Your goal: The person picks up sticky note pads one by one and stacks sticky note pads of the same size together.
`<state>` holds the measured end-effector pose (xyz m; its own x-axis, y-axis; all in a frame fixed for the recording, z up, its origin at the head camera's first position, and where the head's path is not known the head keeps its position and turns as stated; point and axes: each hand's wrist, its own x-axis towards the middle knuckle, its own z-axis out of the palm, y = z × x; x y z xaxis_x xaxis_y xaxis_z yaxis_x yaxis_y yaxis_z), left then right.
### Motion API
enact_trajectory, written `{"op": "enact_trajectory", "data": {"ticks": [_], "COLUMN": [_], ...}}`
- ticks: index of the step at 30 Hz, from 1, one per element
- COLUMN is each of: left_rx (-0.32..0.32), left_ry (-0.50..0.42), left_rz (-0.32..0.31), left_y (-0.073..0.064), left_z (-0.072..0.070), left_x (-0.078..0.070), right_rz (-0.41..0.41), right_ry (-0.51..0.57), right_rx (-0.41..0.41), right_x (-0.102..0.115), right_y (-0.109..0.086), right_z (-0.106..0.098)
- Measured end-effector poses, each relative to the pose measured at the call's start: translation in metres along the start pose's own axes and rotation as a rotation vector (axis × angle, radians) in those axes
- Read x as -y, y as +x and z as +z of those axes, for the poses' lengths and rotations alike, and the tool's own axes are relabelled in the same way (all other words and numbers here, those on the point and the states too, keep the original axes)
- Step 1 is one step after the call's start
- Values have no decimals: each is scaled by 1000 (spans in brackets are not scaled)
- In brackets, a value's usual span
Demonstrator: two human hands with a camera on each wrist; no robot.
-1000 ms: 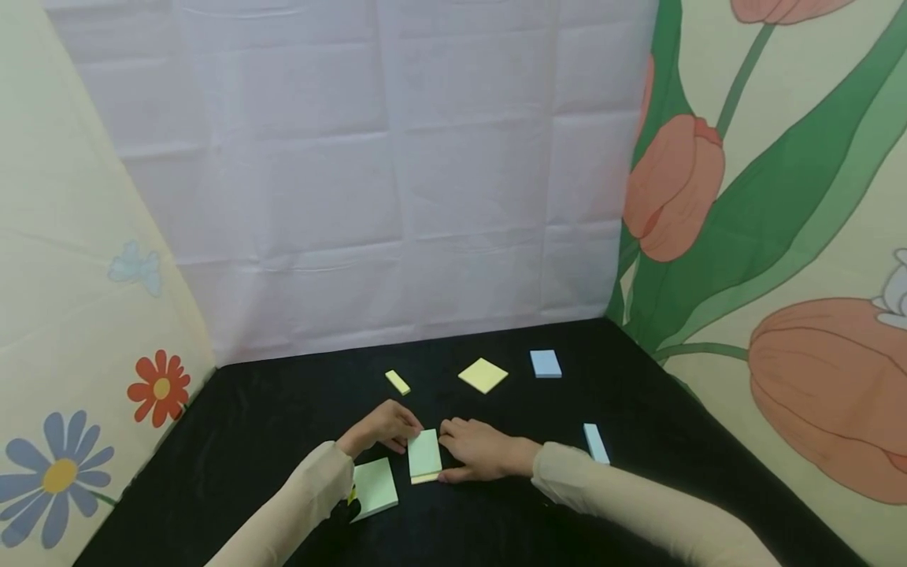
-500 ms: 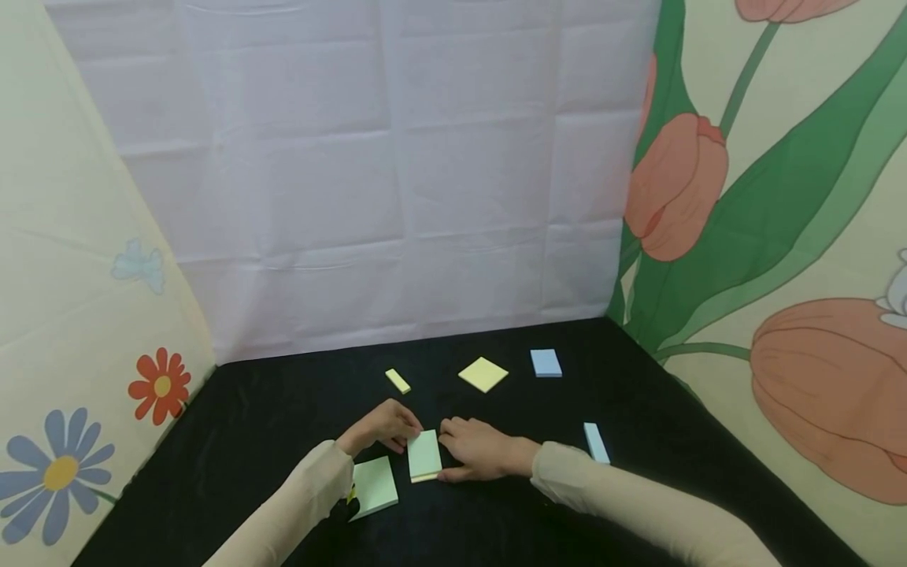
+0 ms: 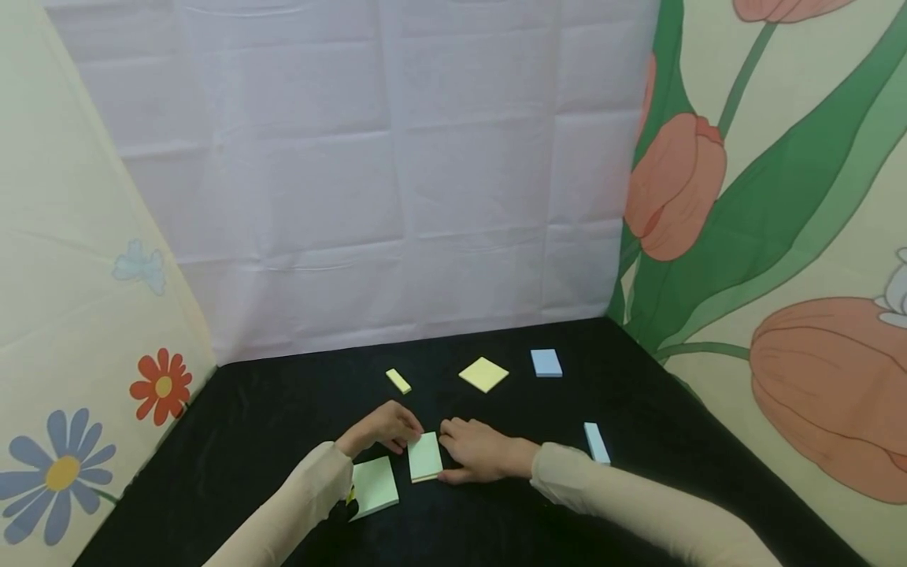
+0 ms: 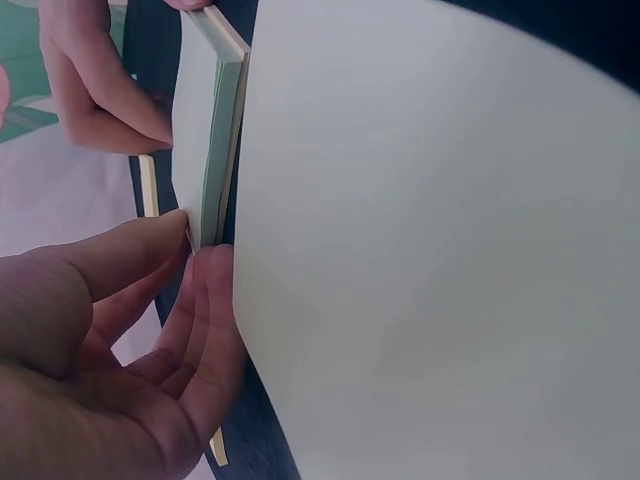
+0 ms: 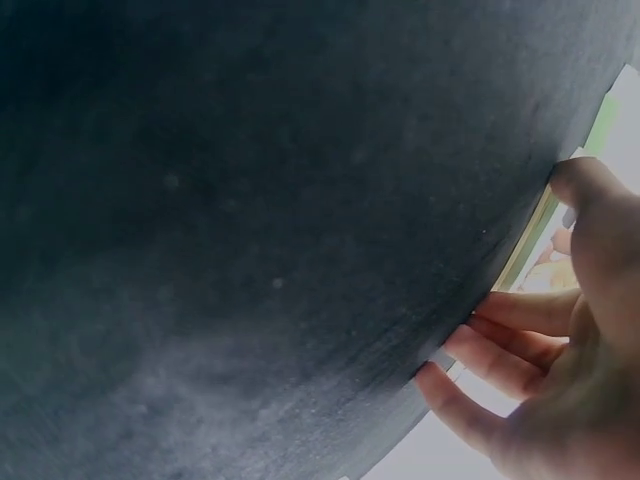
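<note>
In the head view, a small pale green sticky note pad (image 3: 425, 454) lies on a yellow sticky note pad (image 3: 426, 478), whose thin near edge shows beneath it. My left hand (image 3: 386, 426) pinches the green pad's far left corner; in the left wrist view, the left thumb and fingertips (image 4: 205, 250) meet at that end. On the right side, my right hand (image 3: 484, 450) grips the lower pad, thumb at the near corner and fingers toward the far end. A larger square green sticky note pad (image 3: 376, 487) lies left of the stack, partly hidden by the left sleeve.
Farther back on the black-covered table (image 3: 298, 409) lie a narrow yellow pad (image 3: 398, 381), a square yellow pad (image 3: 484, 375) and a blue pad (image 3: 546, 363). A narrow light blue pad (image 3: 597, 443) lies beyond the right forearm. Cloth hangings (image 3: 368, 197) enclose the table.
The small green pad has shifted slightly toward me over the yellow one, so less of the yellow edge shows. Both hands stay almost in place.
</note>
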<state>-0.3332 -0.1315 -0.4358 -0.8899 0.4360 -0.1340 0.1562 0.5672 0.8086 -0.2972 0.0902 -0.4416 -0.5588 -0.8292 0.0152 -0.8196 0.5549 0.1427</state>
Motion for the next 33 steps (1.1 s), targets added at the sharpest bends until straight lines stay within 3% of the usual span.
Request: {"op": "enact_trajectory", "data": {"ticks": [16, 33], "left_rx": [5, 3], "left_ry": [43, 52], "left_rz": [-46, -84], "left_y": [0, -2], "left_z": [1, 1], "left_x": [-5, -9], "right_rz": [2, -21], "right_ry": [-75, -81], "right_rx": [-1, -21], "right_x": [5, 2], "right_y": [-1, -1], "right_z": [-2, 2]}}
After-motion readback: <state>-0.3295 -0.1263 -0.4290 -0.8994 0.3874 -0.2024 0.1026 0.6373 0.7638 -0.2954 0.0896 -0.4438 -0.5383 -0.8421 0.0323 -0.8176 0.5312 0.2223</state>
